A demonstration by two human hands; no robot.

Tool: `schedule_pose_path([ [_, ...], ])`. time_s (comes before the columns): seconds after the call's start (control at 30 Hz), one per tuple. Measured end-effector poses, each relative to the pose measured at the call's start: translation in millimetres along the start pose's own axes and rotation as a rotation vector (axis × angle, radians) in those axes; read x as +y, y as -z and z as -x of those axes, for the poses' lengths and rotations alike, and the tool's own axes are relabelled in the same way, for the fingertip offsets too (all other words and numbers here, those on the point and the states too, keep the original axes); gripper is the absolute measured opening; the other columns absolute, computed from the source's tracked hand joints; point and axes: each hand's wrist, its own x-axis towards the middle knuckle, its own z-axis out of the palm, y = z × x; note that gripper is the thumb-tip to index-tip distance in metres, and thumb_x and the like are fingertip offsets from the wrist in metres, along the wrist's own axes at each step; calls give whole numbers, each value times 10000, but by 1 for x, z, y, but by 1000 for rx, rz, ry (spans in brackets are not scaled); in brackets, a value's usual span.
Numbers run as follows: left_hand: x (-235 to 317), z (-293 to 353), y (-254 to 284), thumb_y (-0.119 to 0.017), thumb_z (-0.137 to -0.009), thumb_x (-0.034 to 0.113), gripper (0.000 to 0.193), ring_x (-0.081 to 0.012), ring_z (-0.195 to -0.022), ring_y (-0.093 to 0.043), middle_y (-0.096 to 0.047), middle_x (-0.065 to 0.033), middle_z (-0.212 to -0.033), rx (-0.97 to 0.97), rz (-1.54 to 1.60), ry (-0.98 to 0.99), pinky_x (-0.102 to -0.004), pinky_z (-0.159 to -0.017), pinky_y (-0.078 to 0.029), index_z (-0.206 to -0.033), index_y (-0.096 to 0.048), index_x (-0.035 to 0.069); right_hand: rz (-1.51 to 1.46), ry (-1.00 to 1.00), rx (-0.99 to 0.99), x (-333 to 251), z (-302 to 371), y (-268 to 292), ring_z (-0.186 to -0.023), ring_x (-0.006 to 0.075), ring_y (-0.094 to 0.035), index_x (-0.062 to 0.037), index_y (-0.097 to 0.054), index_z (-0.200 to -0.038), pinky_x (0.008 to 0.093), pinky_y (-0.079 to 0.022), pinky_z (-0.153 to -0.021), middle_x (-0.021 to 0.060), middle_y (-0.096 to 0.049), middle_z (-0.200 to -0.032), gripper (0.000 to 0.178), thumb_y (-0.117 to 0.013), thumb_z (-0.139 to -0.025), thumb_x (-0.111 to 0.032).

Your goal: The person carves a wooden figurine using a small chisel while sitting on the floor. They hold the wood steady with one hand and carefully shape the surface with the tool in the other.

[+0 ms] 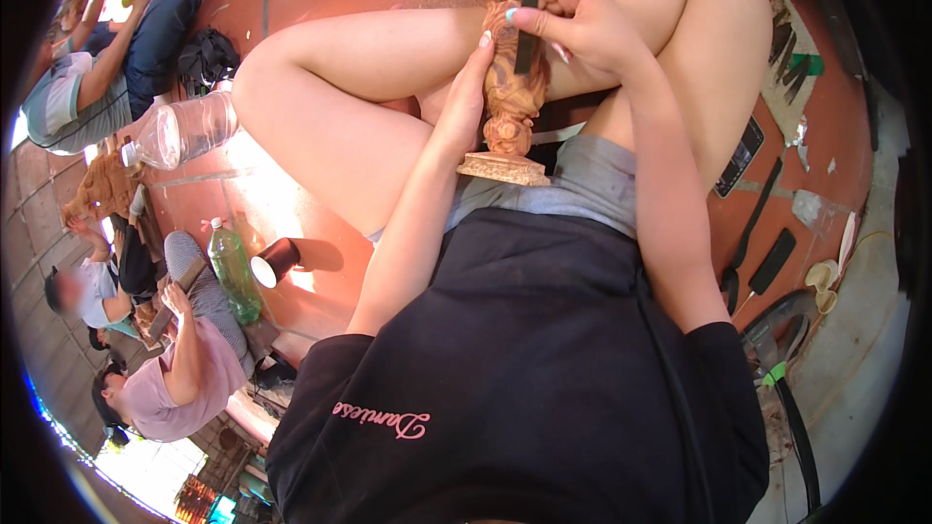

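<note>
A carved wooden post (507,121) with a square upper block and a flat base stands tilted between my bent legs, its base against my lap. My left hand (468,97) grips the post along its left side, the thumb lying on the carved neck. In my right hand (592,31), a narrow, flat, dark strip (528,15) is pinched between thumb and fingers. The strip lies lengthwise over the front of the post. Whether it is a file or a sanding strip I cannot tell. The left fingers behind the post are hidden.
To my left are a clear plastic bottle (189,131), a green bottle (233,272) and a dark cup (277,262) lying on its side. At my right, a phone (741,157) and a black-handled tool (774,262) lie on the tiles (825,146). Several people sit at far left.
</note>
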Motion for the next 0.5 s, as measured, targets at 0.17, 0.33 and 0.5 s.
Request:
schedule_pose_path([
  [0.17, 1, -2, 2, -372, -1054, 453, 554, -189, -1103, -615, -602, -129, -1255, 6, 6, 32, -329, -952, -506, -1367, -471, 6, -132, 124, 146, 7, -8, 2, -556, 18, -480, 4, -685, -962, 195, -351, -479, -22, -615, -699, 204, -728, -905, -187],
  [0.33, -3, -5, 7, -352, -1057, 465, 572, -200, -1111, -613, -599, -132, -1264, -14, 6, 7, -330, -958, -502, -1382, -454, 6, 183, -65, 54, -8, 0, 2, -546, 26, -485, -14, -687, -967, 204, -352, -473, -20, -614, -695, 193, -720, -914, -197],
  [0.5, 1, 1, -5, -356, -1056, 460, 567, -203, -1094, -620, -607, -133, -1251, 52, -40, -47, -330, -959, -500, -1366, -468, 0, -18, 55, 16, 2, -5, -1, -690, 68, -607, 6, -692, -941, 223, -484, -616, 23, -681, -805, 180, -716, -913, -170],
])
